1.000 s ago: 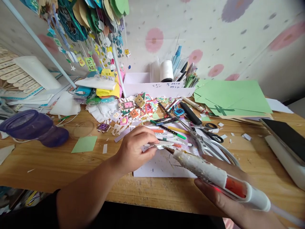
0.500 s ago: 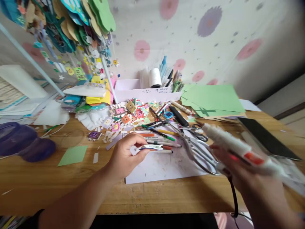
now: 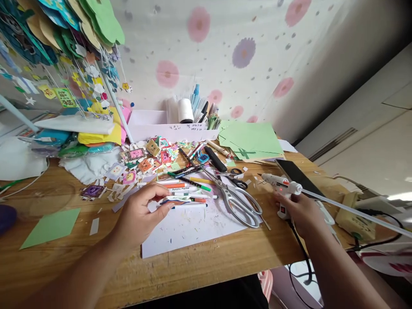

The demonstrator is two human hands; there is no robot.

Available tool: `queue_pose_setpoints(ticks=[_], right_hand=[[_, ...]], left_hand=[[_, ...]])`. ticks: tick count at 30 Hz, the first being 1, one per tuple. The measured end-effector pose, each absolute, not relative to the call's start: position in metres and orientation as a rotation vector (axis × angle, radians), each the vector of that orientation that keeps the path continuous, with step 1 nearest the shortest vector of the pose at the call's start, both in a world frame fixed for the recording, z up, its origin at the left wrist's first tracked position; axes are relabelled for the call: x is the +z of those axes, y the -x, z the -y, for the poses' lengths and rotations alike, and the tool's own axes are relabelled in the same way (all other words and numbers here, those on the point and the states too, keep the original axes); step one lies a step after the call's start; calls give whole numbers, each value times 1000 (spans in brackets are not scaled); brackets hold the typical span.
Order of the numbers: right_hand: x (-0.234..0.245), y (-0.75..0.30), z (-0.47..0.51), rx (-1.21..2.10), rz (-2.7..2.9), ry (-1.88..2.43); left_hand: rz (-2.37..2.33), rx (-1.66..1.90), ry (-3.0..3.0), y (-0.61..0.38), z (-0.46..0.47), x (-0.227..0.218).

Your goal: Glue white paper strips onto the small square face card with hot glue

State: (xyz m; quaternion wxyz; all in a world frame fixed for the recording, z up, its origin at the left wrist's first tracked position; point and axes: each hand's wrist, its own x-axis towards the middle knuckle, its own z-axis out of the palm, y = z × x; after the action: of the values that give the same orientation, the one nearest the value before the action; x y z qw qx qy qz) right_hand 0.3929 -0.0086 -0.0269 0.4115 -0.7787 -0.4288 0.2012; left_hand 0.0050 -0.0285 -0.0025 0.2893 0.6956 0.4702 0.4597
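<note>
My left hand (image 3: 140, 214) is closed, pinching a small flat paper piece (image 3: 176, 200) between thumb and fingers. The piece shows edge-on, so its face is hidden. Below it lies a white sheet (image 3: 193, 227) with several markers (image 3: 180, 186) on it. My right hand (image 3: 299, 212) is wrapped round the handle of a white hot glue gun (image 3: 283, 183), whose nozzle points left. A red light glows on the gun, and a long clear glue stick (image 3: 350, 208) sticks out of its back. Large silver-handled scissors (image 3: 238, 201) lie between my hands.
Small coloured paper cards (image 3: 144, 165) and scraps are heaped behind my left hand. A white box (image 3: 148, 122) holds pens and a thread spool (image 3: 186, 110). Green paper (image 3: 251, 137) and a black phone (image 3: 298, 176) lie to the right. A power strip (image 3: 357, 214) with cables sits at far right.
My view has turned to the right. My right hand has moved the glue gun away from me, down beside the phone. My left hand still pinches the paper piece.
</note>
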Motion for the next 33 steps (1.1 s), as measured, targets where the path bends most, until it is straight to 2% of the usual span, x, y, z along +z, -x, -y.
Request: queue_pose_setpoints(ticks=[3, 6, 8, 12, 17, 21, 27, 33], right_hand=[[-31, -386, 45, 162, 1071, 1995], [-37, -369, 74, -336, 1143, 1614], [-36, -350, 78, -414, 1403, 1376], [-19, -301, 50, -64, 2044, 1249], [-7, -254, 6, -107, 2340, 1483], [-5, -244, -4, 62, 2334, 1490], [17, -236, 10, 757, 2063, 1380], [33, -219, 25, 615, 2149, 1042]], left_hand=[[-1244, 1244, -1839, -6, 29, 0], [-1254, 1252, -1850, -7, 29, 2], [-1250, 1253, -1864, -8, 30, 3], [-1222, 1271, -1909, -9, 30, 4], [-1197, 1272, -2005, -9, 29, 5], [-1123, 1279, -2014, -8, 30, 7], [-969, 1185, -2001, -11, 38, 12], [-868, 1083, -1867, -16, 41, 14]])
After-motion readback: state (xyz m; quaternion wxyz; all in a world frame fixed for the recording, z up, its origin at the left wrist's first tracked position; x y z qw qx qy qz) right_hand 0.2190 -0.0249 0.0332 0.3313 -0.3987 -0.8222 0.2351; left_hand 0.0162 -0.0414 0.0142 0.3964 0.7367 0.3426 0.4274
